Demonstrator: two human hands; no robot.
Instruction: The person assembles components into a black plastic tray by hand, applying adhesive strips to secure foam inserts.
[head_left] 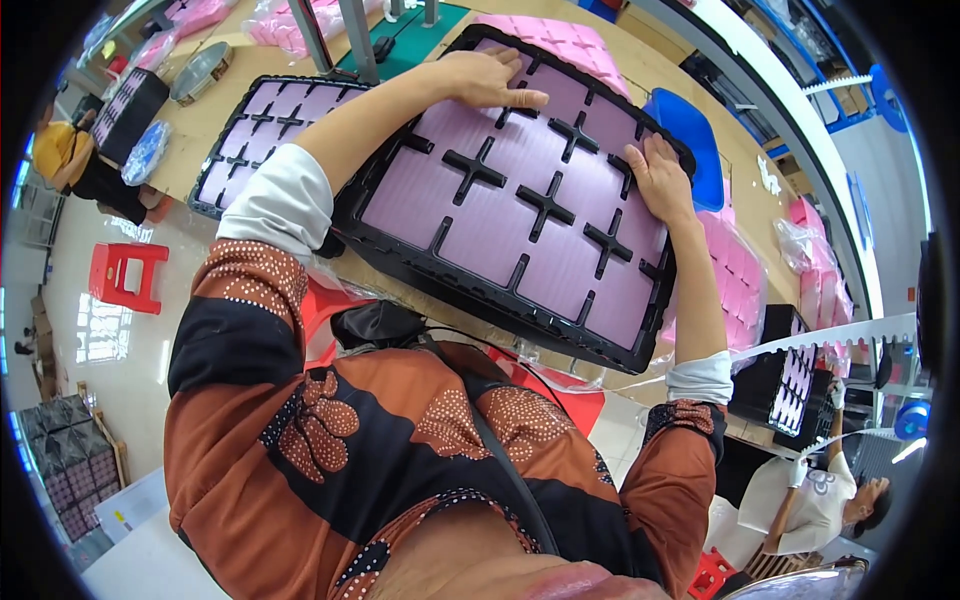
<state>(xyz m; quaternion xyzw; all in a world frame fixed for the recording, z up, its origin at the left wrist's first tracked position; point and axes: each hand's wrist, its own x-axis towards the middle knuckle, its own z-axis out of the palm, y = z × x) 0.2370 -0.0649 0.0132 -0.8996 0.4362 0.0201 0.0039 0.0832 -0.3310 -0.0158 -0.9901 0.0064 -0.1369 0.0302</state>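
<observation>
A large black plastic tray [546,206] with raised cross-shaped dividers lies in front of me, tilted slightly in the view. Pale purple sheet [430,205] fills the spaces between the dividers. At the tray's far left part, my left hand [485,80] rests flat with its fingers stretched and thumb apart, palm down on the purple surface. My right hand [660,178] lies over the tray's right side near the rim, fingers extended. Neither hand appears to grip anything. To the left, partly behind my left forearm, sits a similar smaller-looking tray [265,120].
A blue bin [690,130] stands just beyond the tray's right edge. Pink moulded pieces [735,270] in clear plastic lie to the right, with more pink sheets [560,45] behind. Metal posts [357,40] rise at the back. Two other people work at left and lower right; a red stool [128,275] stands left.
</observation>
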